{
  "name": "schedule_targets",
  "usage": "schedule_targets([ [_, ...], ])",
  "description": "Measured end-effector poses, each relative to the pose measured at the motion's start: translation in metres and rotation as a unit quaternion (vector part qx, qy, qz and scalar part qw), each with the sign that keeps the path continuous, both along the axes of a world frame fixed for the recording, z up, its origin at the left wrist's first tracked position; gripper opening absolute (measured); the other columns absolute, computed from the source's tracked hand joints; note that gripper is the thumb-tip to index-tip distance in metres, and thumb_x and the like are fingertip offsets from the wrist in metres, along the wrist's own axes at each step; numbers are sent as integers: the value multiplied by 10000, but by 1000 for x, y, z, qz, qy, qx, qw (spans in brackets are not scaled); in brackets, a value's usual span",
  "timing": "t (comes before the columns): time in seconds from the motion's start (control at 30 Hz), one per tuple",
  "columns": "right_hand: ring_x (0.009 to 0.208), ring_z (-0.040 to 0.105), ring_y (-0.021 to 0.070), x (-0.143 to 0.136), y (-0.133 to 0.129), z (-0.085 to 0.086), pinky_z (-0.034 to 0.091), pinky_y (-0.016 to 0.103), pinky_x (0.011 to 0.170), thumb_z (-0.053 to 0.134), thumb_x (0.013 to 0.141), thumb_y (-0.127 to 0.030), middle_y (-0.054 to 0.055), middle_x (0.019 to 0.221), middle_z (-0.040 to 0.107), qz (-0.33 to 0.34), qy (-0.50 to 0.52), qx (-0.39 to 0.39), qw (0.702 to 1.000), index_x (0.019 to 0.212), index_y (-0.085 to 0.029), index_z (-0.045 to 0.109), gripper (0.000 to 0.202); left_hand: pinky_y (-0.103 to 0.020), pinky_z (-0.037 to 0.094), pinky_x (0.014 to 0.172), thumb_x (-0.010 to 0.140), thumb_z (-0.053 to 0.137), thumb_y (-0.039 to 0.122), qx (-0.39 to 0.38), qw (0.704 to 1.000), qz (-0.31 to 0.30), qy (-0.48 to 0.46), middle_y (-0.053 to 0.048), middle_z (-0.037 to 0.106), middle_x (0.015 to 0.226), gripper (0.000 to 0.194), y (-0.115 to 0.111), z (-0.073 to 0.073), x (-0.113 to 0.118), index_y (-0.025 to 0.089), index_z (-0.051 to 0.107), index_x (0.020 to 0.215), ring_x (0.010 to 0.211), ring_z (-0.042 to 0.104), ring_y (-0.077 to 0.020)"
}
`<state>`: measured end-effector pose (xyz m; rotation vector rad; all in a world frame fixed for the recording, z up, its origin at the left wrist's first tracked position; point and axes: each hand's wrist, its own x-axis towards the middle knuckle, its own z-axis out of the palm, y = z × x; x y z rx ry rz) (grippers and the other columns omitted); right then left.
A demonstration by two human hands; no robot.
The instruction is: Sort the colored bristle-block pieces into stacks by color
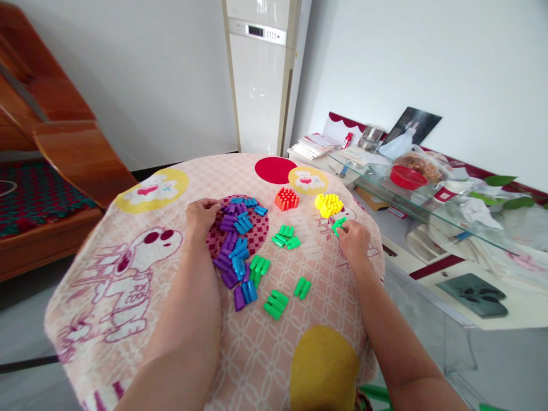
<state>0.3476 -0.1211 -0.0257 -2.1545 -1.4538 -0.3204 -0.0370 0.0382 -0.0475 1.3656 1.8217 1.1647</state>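
Note:
My right hand (pixel 354 240) has its fingers closed on a few green pieces (pixel 339 224), just in front of the yellow cluster (pixel 329 205) of upright pieces. My left hand (pixel 202 216) is at the left edge of the purple pieces (pixel 228 222); its fingers are pressed together, and what they hold, if anything, is hidden. Blue pieces (pixel 238 249) lie mixed with the purple ones. A red cluster (pixel 286 198) stands left of the yellow one. Loose green pieces (pixel 276 304) lie in several small groups nearer to me.
A patterned pink cloth covers the round table (pixel 257 354). At the right, a glass shelf (pixel 428 194) holds a red bowl (pixel 408 177), papers and bags. A wooden chair (pixel 64 171) stands at the left, and a white cabinet unit (pixel 262 80) behind the table.

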Motion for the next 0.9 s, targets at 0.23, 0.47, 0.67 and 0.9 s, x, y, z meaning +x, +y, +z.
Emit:
schedule_targets([
  [0.23, 735, 616, 187, -49, -16, 18, 405, 275, 696, 574, 837, -211, 75, 790, 723, 178, 58, -32, 982, 787, -173, 716, 155, -239, 547, 644, 754, 626, 218, 9, 1000, -6, -27, -41, 729, 723, 208, -4, 5, 3, 171, 758, 908, 692, 687, -176],
  [0.47, 836, 614, 178, -127, -30, 23, 408, 266, 746, 526, 947, -229, 73, 843, 680, 384, 12, -153, 911, 825, -166, 683, 208, -224, 537, 613, 756, 606, 184, -5, 999, 0, -38, -40, 728, 706, 230, -9, 11, 8, 149, 758, 925, 652, 678, -166],
  [0.67, 958, 587, 224, -158, -35, 15, 438, 325, 816, 637, 897, -471, 98, 1006, 642, 419, -38, -175, 890, 1021, -163, 656, 332, -232, 534, 599, 754, 605, 184, -1, 999, 0, -55, -42, 724, 705, 235, -8, 8, 8, 140, 752, 932, 630, 670, -164],
  [0.9, 992, 566, 257, -165, -41, 22, 455, 377, 871, 659, 898, -381, 129, 1019, 634, 455, -131, -206, 856, 1088, -96, 619, 345, -225, 522, 585, 765, 609, 185, -7, 999, 3, -43, -30, 703, 668, 219, -8, 11, 8, 148, 749, 929, 632, 666, -163],
])
